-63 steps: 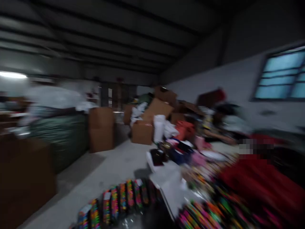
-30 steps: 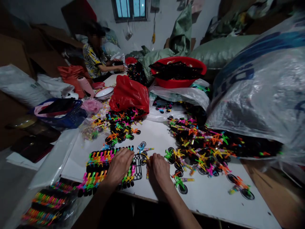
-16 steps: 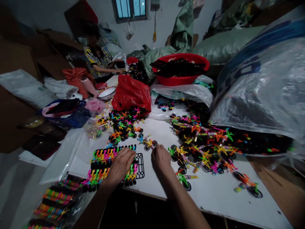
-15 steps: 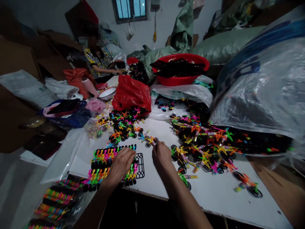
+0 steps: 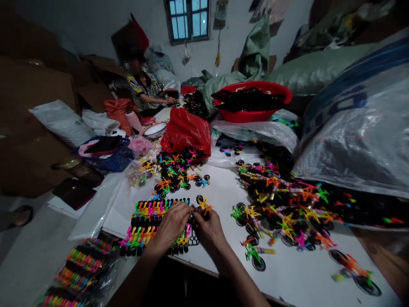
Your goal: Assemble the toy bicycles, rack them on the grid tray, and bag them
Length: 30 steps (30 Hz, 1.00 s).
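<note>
My right hand (image 5: 209, 224) is closed around a small toy bicycle (image 5: 204, 204) with a yellow frame and black wheels. Its fingertips meet those of my left hand (image 5: 175, 221) over the right end of a black plastic rack (image 5: 193, 238). My left fingers are bent together there, and what they pinch is hidden. Rows of colourful toy bicycles (image 5: 147, 209) stand packed side by side in the rack, partly covered by my left hand. A blue toy bicycle (image 5: 203, 181) lies just beyond my hands on the white table (image 5: 217, 179).
Loose toy bicycles with candy tubes (image 5: 287, 213) heap up on the right beside a large plastic sack (image 5: 361, 123). Behind are a red bag (image 5: 187, 132) and a red basin (image 5: 252, 102). Filled racks (image 5: 79, 260) lie lower left. Another person (image 5: 147, 91) sits far left.
My right hand has brought the yellow toy bicycle left to the rack's right end, meeting my left hand. The view has shifted, so the scene sits lower and farther right.
</note>
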Available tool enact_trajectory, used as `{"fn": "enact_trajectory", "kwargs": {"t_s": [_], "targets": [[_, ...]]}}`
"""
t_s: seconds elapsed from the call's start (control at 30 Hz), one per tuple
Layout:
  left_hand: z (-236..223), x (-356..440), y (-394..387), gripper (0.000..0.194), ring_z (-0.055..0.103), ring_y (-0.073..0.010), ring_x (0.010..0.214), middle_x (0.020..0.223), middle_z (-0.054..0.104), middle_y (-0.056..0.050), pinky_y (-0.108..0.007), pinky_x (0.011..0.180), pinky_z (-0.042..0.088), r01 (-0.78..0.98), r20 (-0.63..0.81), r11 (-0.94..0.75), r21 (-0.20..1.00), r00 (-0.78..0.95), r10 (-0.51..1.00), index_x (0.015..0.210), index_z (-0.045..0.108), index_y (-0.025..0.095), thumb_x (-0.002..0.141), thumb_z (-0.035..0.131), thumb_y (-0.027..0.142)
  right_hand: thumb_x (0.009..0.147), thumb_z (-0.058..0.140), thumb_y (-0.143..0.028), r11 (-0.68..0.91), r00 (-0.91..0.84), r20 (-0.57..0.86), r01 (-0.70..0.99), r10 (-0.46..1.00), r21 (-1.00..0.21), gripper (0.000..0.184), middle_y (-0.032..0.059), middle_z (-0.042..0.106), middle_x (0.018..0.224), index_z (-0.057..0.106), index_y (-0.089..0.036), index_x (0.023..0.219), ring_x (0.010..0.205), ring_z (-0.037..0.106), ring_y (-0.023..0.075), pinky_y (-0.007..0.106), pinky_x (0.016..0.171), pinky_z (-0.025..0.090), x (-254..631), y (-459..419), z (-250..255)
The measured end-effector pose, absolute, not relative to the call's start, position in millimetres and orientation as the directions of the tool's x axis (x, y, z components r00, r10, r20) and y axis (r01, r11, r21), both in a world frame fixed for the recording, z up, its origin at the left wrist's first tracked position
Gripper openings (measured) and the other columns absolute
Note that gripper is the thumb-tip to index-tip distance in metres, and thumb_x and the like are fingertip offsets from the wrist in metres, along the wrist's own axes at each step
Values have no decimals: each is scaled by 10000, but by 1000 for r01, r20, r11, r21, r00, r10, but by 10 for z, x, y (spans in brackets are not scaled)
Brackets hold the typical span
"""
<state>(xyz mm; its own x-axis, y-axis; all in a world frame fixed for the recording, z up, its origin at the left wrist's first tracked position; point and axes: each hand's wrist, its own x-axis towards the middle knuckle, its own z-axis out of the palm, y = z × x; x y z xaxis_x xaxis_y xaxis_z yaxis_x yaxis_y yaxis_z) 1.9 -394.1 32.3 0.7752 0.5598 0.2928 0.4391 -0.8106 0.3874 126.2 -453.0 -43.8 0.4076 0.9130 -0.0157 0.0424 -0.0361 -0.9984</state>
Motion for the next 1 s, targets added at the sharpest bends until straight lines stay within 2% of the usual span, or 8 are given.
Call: {"fn": "enact_trajectory", "kwargs": {"t_s": [0.1,0.2,0.33,0.53,0.67,0.77,0.9,1.0], "targets": [[319,9,-3940,226,587,-190,855,888,634,-49,-339,783,486,435,316,-791,431,748,583,985,595,187,879,416,100,791,509,-285,-6,362,26,88,932,-996,152,34,591,708,565,-144,804,630,534,167,255,574,426,1269,-4458,-476],[349,7,-3949,186,589,-200,897,938,640,-48,-351,811,486,436,301,-761,480,733,610,1022,582,199,877,477,149,789,460,-198,71,301,174,324,938,-943,156,41,590,803,583,-158,877,734,551,180,273,670,425,1278,-4470,-502],[341,6,-3959,211,581,-217,913,952,634,-45,-370,832,480,449,277,-755,478,739,615,1068,565,204,857,566,206,796,443,-182,162,136,282,558,950,-814,128,37,528,822,549,-169,867,739,521,176,271,675,410,1364,-4490,-464],[328,16,-3962,257,573,-218,900,938,624,-45,-366,831,469,452,277,-761,466,742,610,1101,547,198,849,591,216,827,409,-183,178,59,259,580,964,-795,118,25,498,787,522,-168,856,708,496,167,264,652,386,1462,-4422,-390],[392,24,-3973,147,568,-220,874,903,620,-48,-359,807,463,462,253,-747,478,742,621,989,583,183,843,593,196,820,418,-185,184,-17,217,597,976,-781,129,26,497,820,528,-179,888,724,495,165,257,646,382,1441,-4431,-325],[372,40,-3965,109,552,-215,876,895,614,-42,-360,822,449,430,260,-760,487,760,596,963,590,193,856,570,185,817,397,-197,167,2,221,650,975,-742,132,38,494,803,526,-175,835,701,489,169,265,623,384,1416,-4407,-330],[209,89,-3944,126,541,-200,843,850,601,-39,-338,777,457,452,285,-758,471,735,615,882,598,186,896,478,149,861,348,-282,172,1,233,674,972,-719,211,55,519,774,519,-178,796,679,504,175,285,614,407,1434,-4362,-409],[161,24,-3963,196,547,-204,829,800,599,-50,-356,777,465,444,278,-749,491,735,618,807,613,178,898,447,129,860,357,-405,224,-15,269,596,963,-771,286,67,554,743,535,-194,783,650,533,189,316,597,442,1444,-4405,-425]]}}
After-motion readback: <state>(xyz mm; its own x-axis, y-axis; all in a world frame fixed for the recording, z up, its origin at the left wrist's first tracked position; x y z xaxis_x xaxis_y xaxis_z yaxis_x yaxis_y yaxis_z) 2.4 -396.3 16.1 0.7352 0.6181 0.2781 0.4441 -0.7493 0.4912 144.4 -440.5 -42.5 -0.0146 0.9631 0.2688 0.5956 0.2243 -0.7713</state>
